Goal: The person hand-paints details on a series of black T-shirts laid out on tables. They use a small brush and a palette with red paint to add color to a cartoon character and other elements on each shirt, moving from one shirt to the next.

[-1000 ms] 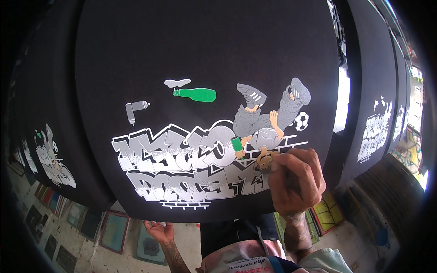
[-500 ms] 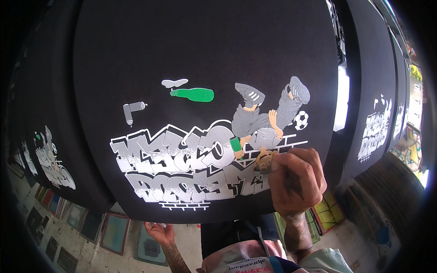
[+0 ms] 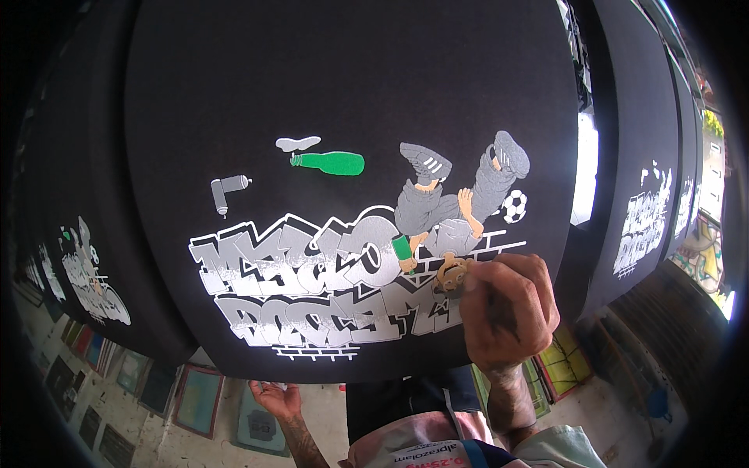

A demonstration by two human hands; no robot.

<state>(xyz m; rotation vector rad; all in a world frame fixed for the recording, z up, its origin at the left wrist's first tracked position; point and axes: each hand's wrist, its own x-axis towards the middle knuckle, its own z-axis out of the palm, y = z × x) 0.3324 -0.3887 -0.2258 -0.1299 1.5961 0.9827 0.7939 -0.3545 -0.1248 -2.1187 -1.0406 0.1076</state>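
A dark printed panel (image 3: 328,86) fills the middle, bearing grey graffiti lettering (image 3: 304,257), a green bottle (image 3: 331,162) and an upside-down cartoon figure (image 3: 437,199) with a football. My right hand (image 3: 511,308) is pinched against the figure's face; whatever its fingertips hold, if anything, is hidden. Below the panel's front edge, my left hand (image 3: 277,399) has curled fingers at a small whitish thing, partly covered by the panel and too small to name.
Similar printed dark panels hang close on the left (image 3: 86,171) and right (image 3: 632,117). Framed screens (image 3: 195,402) and yellow ones (image 3: 569,359) lie lower down, over a pale floor (image 3: 226,433). A bright gap (image 3: 585,168) shows beside the middle panel.
The panel's print sits slightly further left in the view than a second ago. My right hand remains pinched at the figure's face, and my left hand has barely moved.
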